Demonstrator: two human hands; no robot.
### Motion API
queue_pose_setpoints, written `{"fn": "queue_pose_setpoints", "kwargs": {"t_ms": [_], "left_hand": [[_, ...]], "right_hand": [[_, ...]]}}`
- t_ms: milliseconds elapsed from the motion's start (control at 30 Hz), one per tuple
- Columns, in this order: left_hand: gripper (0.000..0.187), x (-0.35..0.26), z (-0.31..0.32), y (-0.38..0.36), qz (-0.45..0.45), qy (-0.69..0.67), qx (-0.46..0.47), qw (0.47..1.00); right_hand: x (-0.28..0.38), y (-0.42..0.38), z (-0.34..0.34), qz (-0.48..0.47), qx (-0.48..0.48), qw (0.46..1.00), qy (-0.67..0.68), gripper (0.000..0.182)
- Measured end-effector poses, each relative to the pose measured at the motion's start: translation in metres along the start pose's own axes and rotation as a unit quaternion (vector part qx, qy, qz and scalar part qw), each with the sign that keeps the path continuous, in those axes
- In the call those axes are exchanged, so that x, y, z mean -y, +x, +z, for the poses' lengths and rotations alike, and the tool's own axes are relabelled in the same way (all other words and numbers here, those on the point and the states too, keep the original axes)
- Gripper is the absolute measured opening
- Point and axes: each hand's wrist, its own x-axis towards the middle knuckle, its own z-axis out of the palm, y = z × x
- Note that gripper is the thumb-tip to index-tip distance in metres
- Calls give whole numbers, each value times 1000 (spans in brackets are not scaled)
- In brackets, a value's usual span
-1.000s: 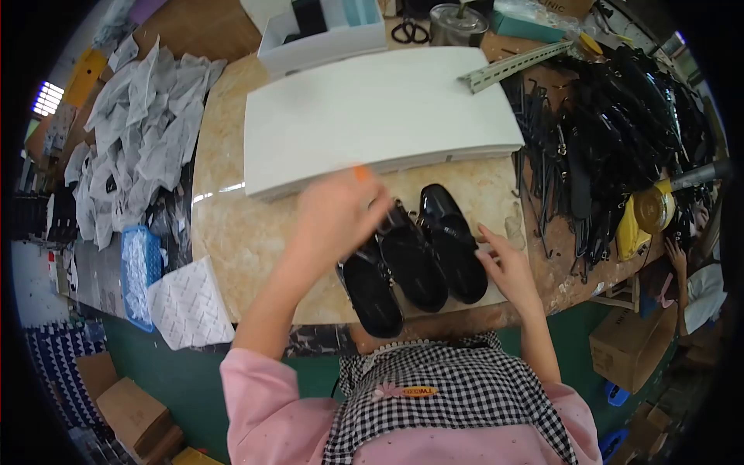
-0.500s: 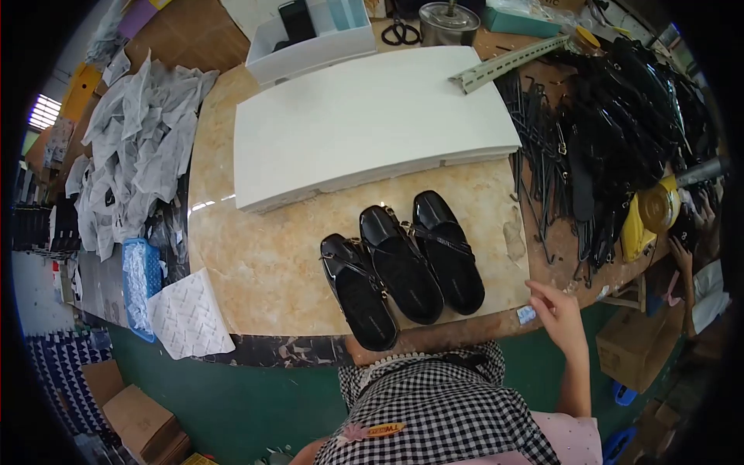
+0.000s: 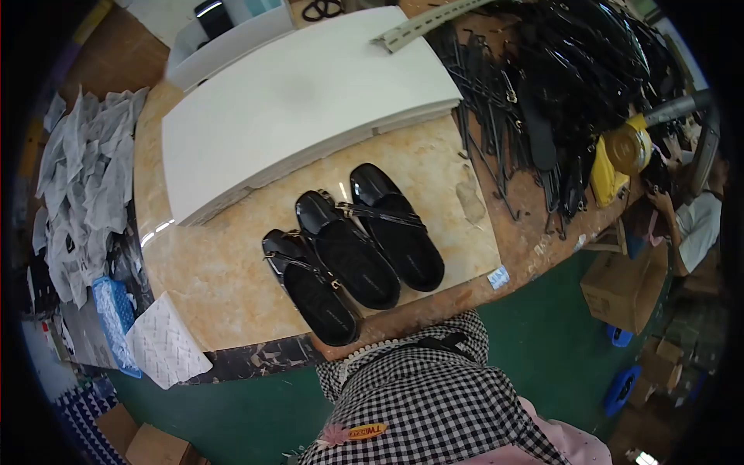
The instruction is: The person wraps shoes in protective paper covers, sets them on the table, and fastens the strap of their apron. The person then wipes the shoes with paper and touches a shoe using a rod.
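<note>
Neither of my hands is in view. Three black patent backless shoes lie side by side near the table's front edge, toes pointing away: a left shoe (image 3: 310, 306), a middle shoe (image 3: 353, 267) and a right shoe (image 3: 403, 248). Thin straps with gold-coloured buckles cross their uppers. Behind them is a thick stack of white sheets (image 3: 310, 101) on the marble-patterned tabletop (image 3: 225, 287). A slotted metal strip (image 3: 426, 25) rests on the stack's far right corner.
Black straps (image 3: 488, 116) and glossy black shoe parts (image 3: 581, 62) heap at the right, beside a yellow object (image 3: 608, 174). Crumpled white paper (image 3: 85, 178), a blue basket (image 3: 115, 322) and a patterned sheet (image 3: 167, 341) lie left. Another person's hand (image 3: 661, 203) is at far right.
My right hand, earlier at the table's front right edge, has left the view. The camera has turned right, so the table and shoes appear further left and tilted.
</note>
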Motion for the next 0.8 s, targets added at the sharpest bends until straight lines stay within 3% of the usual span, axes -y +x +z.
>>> {"fn": "queue_pose_setpoints", "kwargs": {"t_ms": [333, 800], "left_hand": [[42, 16, 42, 27, 26, -8, 18, 999], [44, 33, 101, 43, 47, -68, -20, 996]], "right_hand": [[-17, -3, 39, 6, -5, 994, 106, 26], [2, -5, 31, 11, -9, 984, 176, 27]]}}
